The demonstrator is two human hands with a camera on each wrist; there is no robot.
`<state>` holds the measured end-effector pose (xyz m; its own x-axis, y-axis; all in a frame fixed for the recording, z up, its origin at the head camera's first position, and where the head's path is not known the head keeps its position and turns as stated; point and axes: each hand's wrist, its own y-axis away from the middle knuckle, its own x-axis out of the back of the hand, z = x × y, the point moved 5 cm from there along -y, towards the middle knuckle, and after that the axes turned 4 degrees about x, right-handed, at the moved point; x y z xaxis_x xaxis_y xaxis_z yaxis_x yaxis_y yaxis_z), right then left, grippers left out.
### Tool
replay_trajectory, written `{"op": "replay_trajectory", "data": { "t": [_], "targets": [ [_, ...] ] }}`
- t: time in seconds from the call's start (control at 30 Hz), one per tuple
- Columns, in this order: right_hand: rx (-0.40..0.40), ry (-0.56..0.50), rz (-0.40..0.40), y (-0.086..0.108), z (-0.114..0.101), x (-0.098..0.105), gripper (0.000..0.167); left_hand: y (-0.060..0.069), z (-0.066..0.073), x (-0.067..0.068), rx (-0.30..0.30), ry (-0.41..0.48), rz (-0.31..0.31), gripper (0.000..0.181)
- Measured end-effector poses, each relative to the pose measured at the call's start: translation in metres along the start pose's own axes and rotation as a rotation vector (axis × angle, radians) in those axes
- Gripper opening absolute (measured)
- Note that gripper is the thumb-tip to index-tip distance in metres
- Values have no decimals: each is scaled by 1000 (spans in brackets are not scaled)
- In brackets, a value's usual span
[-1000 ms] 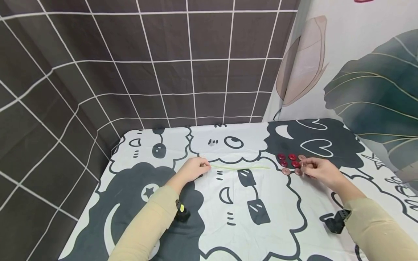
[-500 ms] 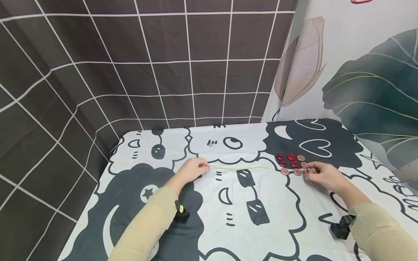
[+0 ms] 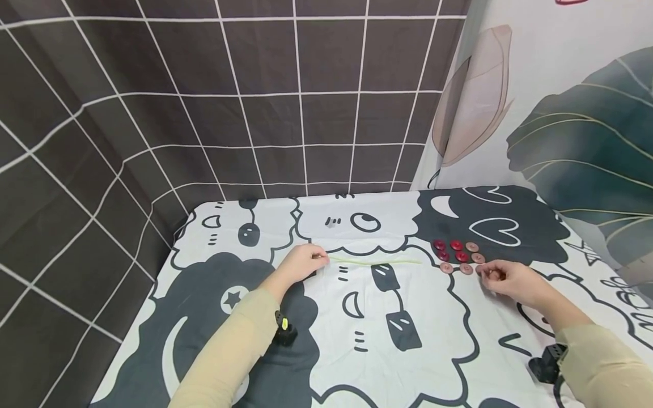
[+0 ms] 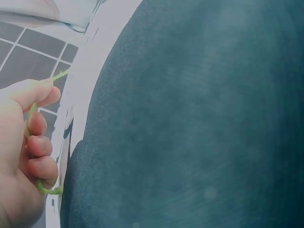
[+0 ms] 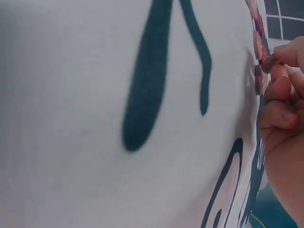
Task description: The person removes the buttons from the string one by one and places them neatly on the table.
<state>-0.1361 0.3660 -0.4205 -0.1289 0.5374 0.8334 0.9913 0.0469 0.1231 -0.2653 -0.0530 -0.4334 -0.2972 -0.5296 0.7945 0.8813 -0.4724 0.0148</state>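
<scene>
My left hand (image 3: 302, 263) pinches one end of a thin yellow-green string (image 3: 374, 263), which stretches rightward over the patterned cloth. In the left wrist view a tail of the string (image 4: 47, 190) passes behind the curled fingers and comes out below them. My right hand (image 3: 512, 280) pinches a dusky pink button (image 5: 270, 62) between thumb and forefinger. It is at the near right corner of a small block of buttons. Several dark red buttons (image 3: 462, 256) make up the far left part, with dusky pink buttons (image 3: 466, 269) along the right and near sides.
A black-and-white cloth (image 3: 408, 374) with cartoon faces covers the surface. Behind it hangs a dark grid-patterned curtain (image 3: 326, 62), and a leaf-print curtain (image 3: 586, 141) hangs at the right. Each wrist carries a small black camera (image 3: 547, 365).
My right hand has shifted a little right and nearer, uncovering pink buttons on the block's right side. The left hand and the string stay about where they were.
</scene>
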Motion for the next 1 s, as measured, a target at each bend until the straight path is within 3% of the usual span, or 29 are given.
{"op": "replay_trajectory", "data": {
  "t": [0.57, 1.0],
  "targets": [
    [-1, 77, 20, 6, 10, -2, 29, 1, 0, 1, 18, 8, 8, 12],
    [35, 131, 62, 6, 12, -4, 32, 2, 0, 1, 26, 17, 11, 12]
  ]
}}
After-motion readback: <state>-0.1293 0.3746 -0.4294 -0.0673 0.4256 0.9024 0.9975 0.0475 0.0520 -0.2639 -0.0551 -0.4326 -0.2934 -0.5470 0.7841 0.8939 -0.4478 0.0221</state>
